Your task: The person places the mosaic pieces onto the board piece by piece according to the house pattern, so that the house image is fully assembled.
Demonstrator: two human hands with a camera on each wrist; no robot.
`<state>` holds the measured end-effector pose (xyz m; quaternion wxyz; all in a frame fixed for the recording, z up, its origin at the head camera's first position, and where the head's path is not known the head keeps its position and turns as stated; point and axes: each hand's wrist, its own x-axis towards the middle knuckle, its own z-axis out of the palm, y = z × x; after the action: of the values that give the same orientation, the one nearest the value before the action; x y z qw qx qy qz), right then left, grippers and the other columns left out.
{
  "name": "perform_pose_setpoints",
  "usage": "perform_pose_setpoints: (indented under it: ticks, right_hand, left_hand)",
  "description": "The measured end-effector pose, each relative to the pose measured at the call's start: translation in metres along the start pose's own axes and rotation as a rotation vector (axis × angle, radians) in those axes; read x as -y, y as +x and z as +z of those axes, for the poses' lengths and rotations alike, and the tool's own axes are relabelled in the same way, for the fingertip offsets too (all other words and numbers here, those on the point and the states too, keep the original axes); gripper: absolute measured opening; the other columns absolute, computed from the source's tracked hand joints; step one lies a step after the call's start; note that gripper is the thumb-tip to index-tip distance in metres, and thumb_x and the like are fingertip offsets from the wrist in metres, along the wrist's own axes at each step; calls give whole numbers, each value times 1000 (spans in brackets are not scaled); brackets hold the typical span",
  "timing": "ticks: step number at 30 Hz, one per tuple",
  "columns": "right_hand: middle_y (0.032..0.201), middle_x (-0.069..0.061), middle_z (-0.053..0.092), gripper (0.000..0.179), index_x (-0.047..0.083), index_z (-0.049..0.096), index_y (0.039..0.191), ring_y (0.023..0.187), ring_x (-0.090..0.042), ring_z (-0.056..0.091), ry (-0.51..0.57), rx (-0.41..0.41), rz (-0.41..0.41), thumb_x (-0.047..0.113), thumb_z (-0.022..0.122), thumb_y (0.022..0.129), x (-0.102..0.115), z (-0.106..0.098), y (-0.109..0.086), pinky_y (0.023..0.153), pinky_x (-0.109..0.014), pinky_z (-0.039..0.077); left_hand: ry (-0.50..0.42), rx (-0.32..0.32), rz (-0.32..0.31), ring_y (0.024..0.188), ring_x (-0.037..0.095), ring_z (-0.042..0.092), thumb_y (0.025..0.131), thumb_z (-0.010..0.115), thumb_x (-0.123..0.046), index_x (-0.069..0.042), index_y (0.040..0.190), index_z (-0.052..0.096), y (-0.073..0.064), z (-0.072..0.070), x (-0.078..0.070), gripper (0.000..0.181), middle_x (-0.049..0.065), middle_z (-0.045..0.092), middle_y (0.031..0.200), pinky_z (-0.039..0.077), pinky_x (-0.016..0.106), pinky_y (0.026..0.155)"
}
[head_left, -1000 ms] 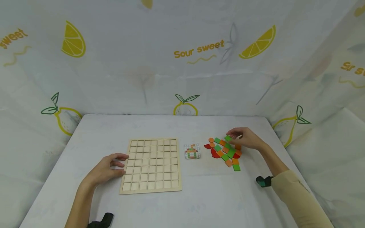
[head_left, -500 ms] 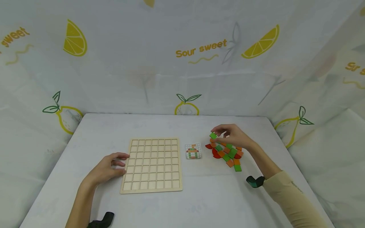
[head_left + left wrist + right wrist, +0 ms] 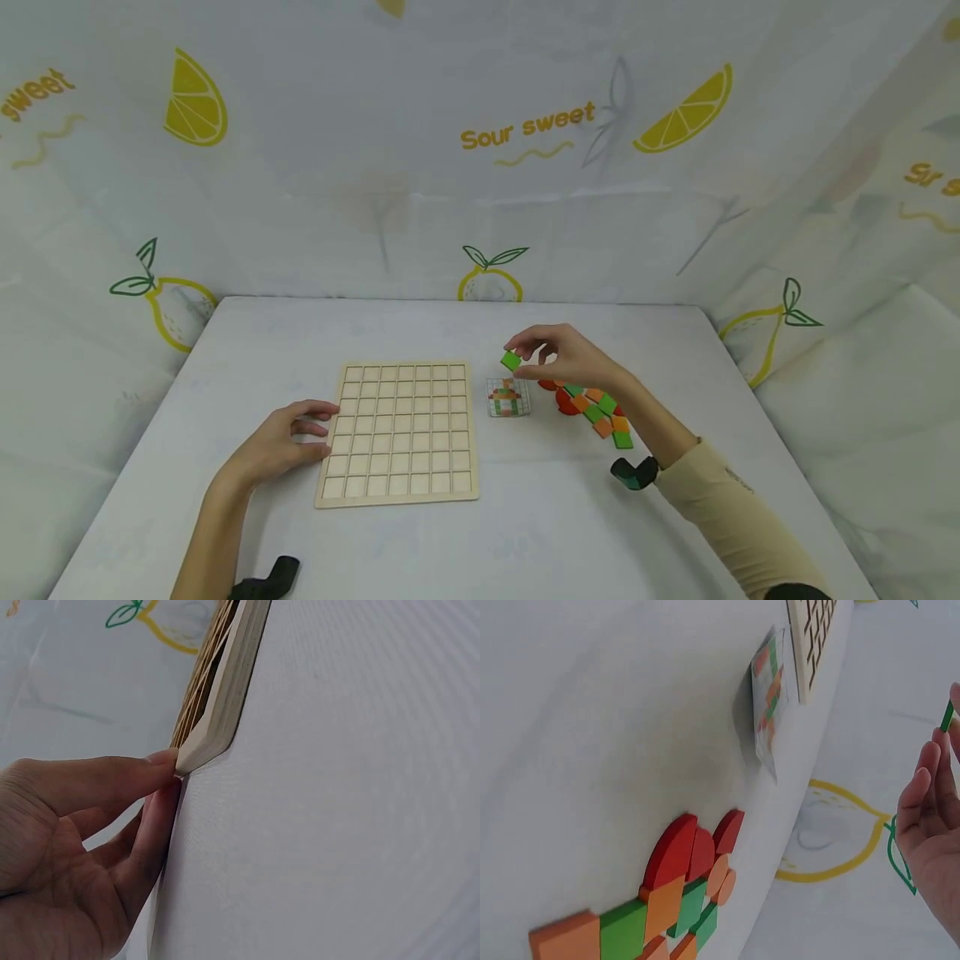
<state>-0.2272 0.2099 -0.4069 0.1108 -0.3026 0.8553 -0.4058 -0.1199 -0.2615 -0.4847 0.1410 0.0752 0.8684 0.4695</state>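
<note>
A pale wooden board (image 3: pixel 400 435) with a grid of shallow square cells lies flat on the table. My left hand (image 3: pixel 273 446) rests against its left edge, thumb and fingertips spaced along the rim; the left wrist view shows them touching the board's side (image 3: pixel 217 727). Between thumb and fingers, my right hand (image 3: pixel 566 357) pinches a green square tile (image 3: pixel 511 360), held in the air above the far edge of a small pattern card (image 3: pixel 507 402). The right wrist view shows that tile (image 3: pixel 947 716) edge-on.
Right of the card lies a loose cluster of orange and green square tiles (image 3: pixel 602 427), partly hidden by my right forearm. Red curved pieces (image 3: pixel 671 851) and orange round pieces sit at its edge. A white cloth with lemon prints (image 3: pixel 487 283) hangs behind the table (image 3: pixel 525 533).
My right hand has carried the green tile leftward from the far side of the cluster to above the card. My left hand stays at the board's edge.
</note>
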Motion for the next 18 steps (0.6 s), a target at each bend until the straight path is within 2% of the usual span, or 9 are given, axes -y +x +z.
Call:
perform_pose_setpoints:
  ticks: [11, 18]
  right_hand:
    - [111, -5, 75, 36, 8, 77, 129, 105, -30, 68, 45, 90, -91, 13, 85, 94, 21, 39, 27, 85, -27, 59]
    - [112, -5, 76, 37, 9, 77, 130, 105, -26, 69, 62, 176, -139, 16, 85, 94, 39, 67, 50, 85, -27, 59]
  left_hand:
    - [8, -5, 19, 118, 24, 67, 90, 84, -5, 2, 147, 59, -1, 0, 2, 63, 23, 64, 144, 55, 23, 88]
    - [5, -11, -9, 119, 23, 67, 90, 84, -6, -2, 146, 61, 1, 1, -1, 61, 20, 65, 143, 55, 22, 89]
